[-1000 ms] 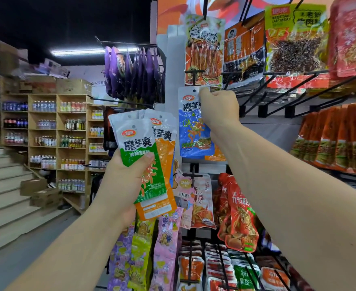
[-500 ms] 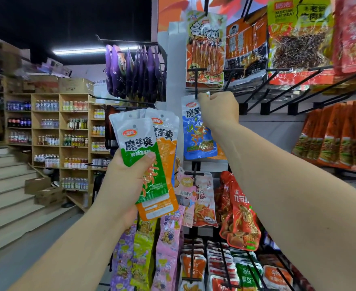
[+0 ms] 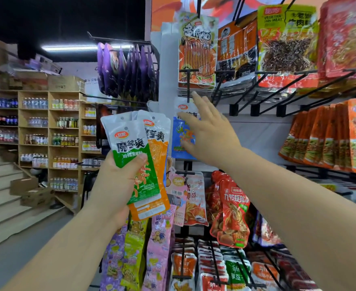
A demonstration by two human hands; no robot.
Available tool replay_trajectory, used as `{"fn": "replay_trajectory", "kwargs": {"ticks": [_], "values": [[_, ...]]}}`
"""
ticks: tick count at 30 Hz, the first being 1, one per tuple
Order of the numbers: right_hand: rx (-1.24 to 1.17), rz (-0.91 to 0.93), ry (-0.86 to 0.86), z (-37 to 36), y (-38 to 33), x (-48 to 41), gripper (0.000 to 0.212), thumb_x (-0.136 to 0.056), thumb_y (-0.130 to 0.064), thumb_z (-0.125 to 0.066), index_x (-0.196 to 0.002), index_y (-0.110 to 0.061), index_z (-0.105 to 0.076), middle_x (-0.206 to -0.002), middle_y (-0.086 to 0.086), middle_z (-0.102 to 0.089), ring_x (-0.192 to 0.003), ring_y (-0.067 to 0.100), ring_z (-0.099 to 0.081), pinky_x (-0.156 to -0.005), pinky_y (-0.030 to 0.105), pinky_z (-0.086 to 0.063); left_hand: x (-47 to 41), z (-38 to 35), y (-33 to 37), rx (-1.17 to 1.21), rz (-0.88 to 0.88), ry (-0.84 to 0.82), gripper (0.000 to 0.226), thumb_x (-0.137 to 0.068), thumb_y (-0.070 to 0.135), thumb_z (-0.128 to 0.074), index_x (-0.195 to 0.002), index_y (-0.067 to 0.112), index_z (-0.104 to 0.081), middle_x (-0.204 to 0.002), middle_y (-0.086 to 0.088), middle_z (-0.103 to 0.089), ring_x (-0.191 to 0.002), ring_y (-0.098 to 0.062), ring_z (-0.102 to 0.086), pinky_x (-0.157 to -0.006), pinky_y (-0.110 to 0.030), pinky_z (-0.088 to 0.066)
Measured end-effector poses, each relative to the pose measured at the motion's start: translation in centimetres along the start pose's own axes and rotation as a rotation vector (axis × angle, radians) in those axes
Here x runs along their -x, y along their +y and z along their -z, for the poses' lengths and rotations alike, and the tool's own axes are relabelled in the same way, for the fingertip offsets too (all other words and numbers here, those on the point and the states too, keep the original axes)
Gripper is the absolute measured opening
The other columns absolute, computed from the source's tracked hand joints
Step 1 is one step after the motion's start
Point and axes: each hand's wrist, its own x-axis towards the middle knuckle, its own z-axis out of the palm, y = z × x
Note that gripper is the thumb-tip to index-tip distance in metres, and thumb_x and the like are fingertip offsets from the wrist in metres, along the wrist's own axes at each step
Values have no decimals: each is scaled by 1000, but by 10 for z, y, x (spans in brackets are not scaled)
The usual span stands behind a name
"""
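Note:
My left hand [image 3: 118, 181] grips a fan of snack packets, a green one [image 3: 134, 162] in front and an orange one [image 3: 158, 164] behind it. A blue packet [image 3: 180, 139] of the same kind hangs on a black peg [image 3: 188, 85] of the display rack. In front of that blue packet my right hand [image 3: 209, 135] is spread with straight fingers and holds nothing. Its fingertips lie by the packet's white top.
Black pegs carry many hanging snack bags: orange and red ones [image 3: 332, 139] to the right, purple ones [image 3: 126, 70] at upper left, red bags [image 3: 231, 208] below. Wooden shelves of bottles [image 3: 47, 135] and steps [image 3: 3, 198] with cardboard boxes stand at left.
My right hand was pinching the blue packet's top at the peg; it has let go and opened, and the packet now hangs on the peg. The left hand keeps its packets.

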Motion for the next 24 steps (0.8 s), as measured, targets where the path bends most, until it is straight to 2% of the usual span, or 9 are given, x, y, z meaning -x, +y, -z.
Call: {"fn": "replay_trajectory", "kwargs": {"ticks": [2, 5, 11, 15, 20, 24], "values": [[150, 24, -147, -1, 3, -4, 80, -98, -62, -52, -164, -38, -12, -171, 8, 21, -159, 32, 15, -128, 55, -11, -1, -1, -2, 10, 6, -3, 25, -101, 11, -63, -121, 25, -65, -108, -3, -80, -95, -28, -78, -81, -49, -61], [248, 13, -206, -4, 9, -11, 85, -99, -71, -41, -164, -39, 4, -169, 7, 28, -157, 32, 22, -127, 58, -2, -2, -2, -4, 9, 18, -3, 25, -101, 11, -64, -122, 24, -65, -109, -3, -80, -96, -28, -78, -82, -50, -61], [278, -52, -254, -18, 2, -25, 91, -98, -72, -39, -164, -31, 8, -171, 12, 20, -156, 34, 22, -126, 61, 3, -15, 1, -1, -37, 24, -11, 24, -101, 13, -66, -118, 29, -65, -109, -2, -80, -100, -29, -77, -86, -55, -61], [276, -107, -363, -30, 4, -37, 87, -101, -70, -35, -165, -30, 8, -168, 11, 28, -156, 32, 25, -125, 61, 6, -19, 4, 2, -38, 10, -8, 23, -101, 14, -66, -117, 30, -65, -106, 1, -80, -94, -24, -78, -86, -53, -61], [271, -141, -439, -42, 10, -49, 88, -101, -69, -38, -164, -31, 10, -167, 10, 30, -156, 32, 25, -124, 61, 7, -21, 7, 0, -20, 31, -16, 27, -100, 16, -67, -123, 28, -65, -113, -2, -79, -105, -31, -76, -93, -64, -57], [228, -173, -488, -52, 11, -54, 90, -99, -70, -39, -165, -31, 9, -168, 8, 29, -156, 32, 24, -124, 61, 7, -22, 7, -1, 2, 30, -27, 29, -99, 16, -67, -125, 27, -65, -115, -2, -79, -107, -32, -75, -95, -65, -56]]}}
